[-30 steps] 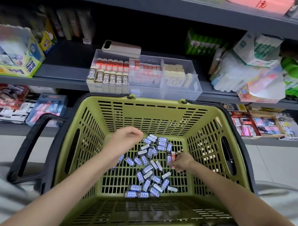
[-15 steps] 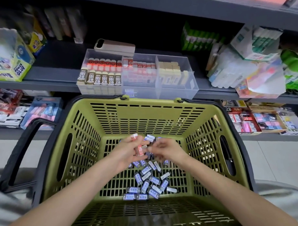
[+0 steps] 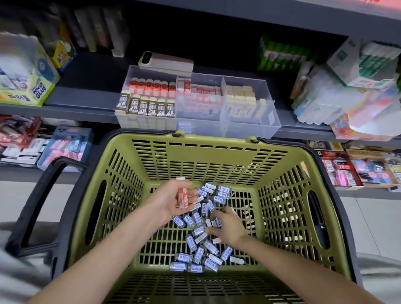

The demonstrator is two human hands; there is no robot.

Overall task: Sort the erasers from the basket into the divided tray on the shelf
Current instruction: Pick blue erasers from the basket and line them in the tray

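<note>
Head view: left hand (image 3: pixel 169 204) curls round a red eraser (image 3: pixel 182 197), long axis pointing away toward the tray (image 3: pixel 273 115) on the shelf (image 3: pixel 83 105) — straight ahead, above the basket (image 3: pixel 218 143). Right hand (image 3: pixel 227 228) sits fingers-down on the blue erasers (image 3: pixel 199 254) — grip unclear. Left is nearer the tray.

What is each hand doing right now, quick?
Left hand: holding a red eraser.
Right hand: open, fingers spread over the blue erasers.

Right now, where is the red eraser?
In the head view, the red eraser is gripped in the left hand, above the green basket floor, left of centre and just left of the blue erasers.
</note>
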